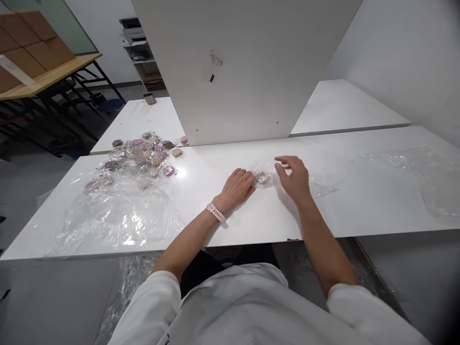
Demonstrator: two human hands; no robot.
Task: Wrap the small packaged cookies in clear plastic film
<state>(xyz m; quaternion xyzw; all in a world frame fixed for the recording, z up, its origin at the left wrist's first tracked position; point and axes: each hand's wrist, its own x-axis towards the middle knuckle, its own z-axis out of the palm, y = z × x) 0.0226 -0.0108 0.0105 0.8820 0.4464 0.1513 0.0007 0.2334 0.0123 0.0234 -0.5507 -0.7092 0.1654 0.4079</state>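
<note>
On the white table (230, 225), a small round brownish piece in crinkled clear plastic (263, 178) lies between my hands. My left hand (237, 186), with a pink band at the wrist, rests at the left edge of this clear plastic bag, fingers bent down on it. My right hand (294, 179) is just right of the piece, thumb and forefinger apart, nothing visible between them. A flat clear plastic bag (325, 186) sticks out to the right from behind that hand. Whether the two stretches of plastic are one bag, I cannot tell.
Several wrapped round pieces (143, 155) in pink, brown and tan lie heaped at the left. In front of them spreads a large clear plastic sheet (122, 215); more clear film (431, 177) lies far right. A white upright panel (247, 72) stands behind the table.
</note>
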